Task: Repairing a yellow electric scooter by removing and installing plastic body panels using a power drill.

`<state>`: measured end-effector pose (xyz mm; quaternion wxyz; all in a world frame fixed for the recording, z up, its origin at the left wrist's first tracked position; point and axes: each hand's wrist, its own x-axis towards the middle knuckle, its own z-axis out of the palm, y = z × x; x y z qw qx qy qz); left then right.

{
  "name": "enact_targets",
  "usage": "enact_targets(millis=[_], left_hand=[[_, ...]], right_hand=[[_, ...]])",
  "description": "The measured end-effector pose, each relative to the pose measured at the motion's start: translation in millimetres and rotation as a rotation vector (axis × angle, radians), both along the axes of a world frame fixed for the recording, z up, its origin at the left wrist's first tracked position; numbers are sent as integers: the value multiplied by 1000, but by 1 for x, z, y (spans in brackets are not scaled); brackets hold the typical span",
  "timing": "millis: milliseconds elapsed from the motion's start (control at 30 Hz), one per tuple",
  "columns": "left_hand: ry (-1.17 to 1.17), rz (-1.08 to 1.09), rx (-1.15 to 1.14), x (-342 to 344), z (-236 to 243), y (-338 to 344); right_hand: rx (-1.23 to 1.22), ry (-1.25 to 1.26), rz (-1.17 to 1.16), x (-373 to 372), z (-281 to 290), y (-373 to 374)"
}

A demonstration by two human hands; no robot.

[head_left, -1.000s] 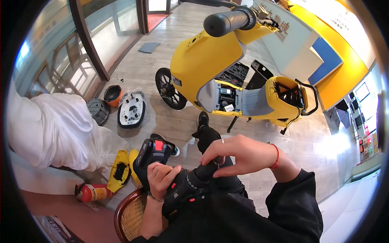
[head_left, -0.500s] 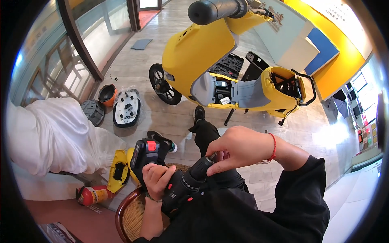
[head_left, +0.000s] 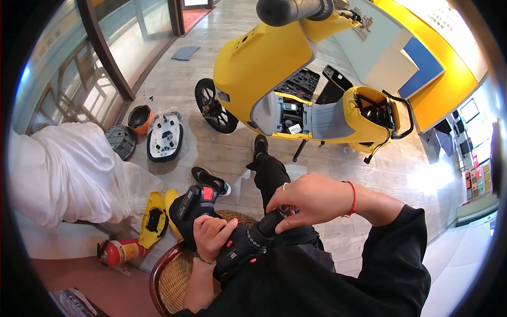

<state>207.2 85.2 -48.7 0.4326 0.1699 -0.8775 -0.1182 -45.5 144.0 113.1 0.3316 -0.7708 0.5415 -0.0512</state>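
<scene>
A black cordless drill [head_left: 244,245] with red accents lies across my lap, its battery end up to the left and its chuck [head_left: 273,221] toward the right. My left hand [head_left: 212,235] is closed around the drill's grip. At the chuck's mouth, my right hand [head_left: 311,201] pinches a small shiny metal piece [head_left: 288,212] between thumb and fingers. Most of that piece is hidden, so its exact shape cannot be told. Beyond my legs stands a yellow electric scooter [head_left: 264,58] with its floor compartment [head_left: 291,113] uncovered and its seat area bare.
A black tool case [head_left: 301,83] lies behind the scooter. On the floor at left are a white-and-black seat part [head_left: 165,138], an orange helmet [head_left: 140,119] and a dark grey tub [head_left: 121,141]. A yellow panel [head_left: 153,219] and a fire extinguisher [head_left: 120,252] lie beside my wicker chair [head_left: 174,277].
My right hand has shifted slightly down and right, staying at the chuck. The drill has tilted and moved a little to the right with my left hand still on it.
</scene>
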Motion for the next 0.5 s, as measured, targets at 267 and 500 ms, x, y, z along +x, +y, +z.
enact_targets(millis=[267,500], left_hand=[[48,1,94,-4,-6,6],[18,-27,99,-8,-19,13]], right_hand=[[25,-390,30,-13,-23,-9],[511,-211,-371,-4,-31,-27]])
